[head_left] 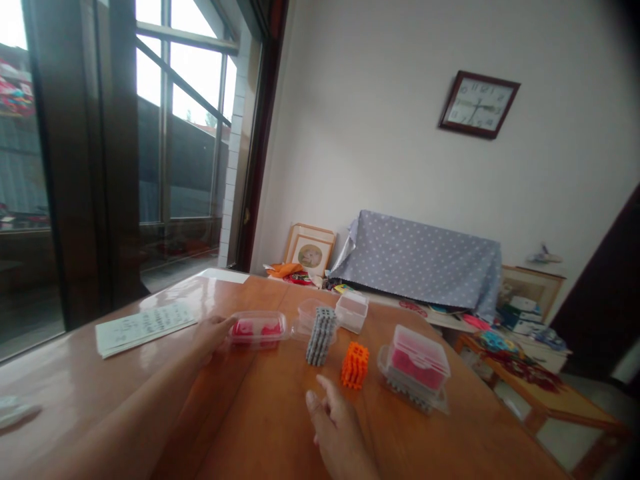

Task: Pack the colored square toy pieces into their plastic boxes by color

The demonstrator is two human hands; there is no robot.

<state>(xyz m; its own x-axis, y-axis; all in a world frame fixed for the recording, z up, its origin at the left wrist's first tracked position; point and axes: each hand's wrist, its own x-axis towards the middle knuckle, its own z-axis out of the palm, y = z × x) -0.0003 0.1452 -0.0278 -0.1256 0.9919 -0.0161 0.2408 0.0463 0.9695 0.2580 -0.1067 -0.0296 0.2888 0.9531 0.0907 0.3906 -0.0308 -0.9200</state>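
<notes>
My left hand (211, 333) reaches across the wooden table (260, 427) and its fingers curl round the left end of a clear lidded box with red pieces (257, 329). My right hand (334, 425) hovers low over the table with fingers loosely apart, holding nothing, just short of an orange block stack (355, 365). A grey block stack (320, 335) stands upright between the two hands. Behind it sit an open clear lid (306, 313) and a small empty clear box (352, 311). At the right a clear box with pink pieces (419, 358) rests on another container.
A printed paper sheet (144, 326) lies on the table at the left, near the window (170, 133). A white object (15, 411) sits at the far left edge. Beyond the table are a covered piece of furniture (420, 263), framed pictures (309, 252) and a cluttered low table (520, 373).
</notes>
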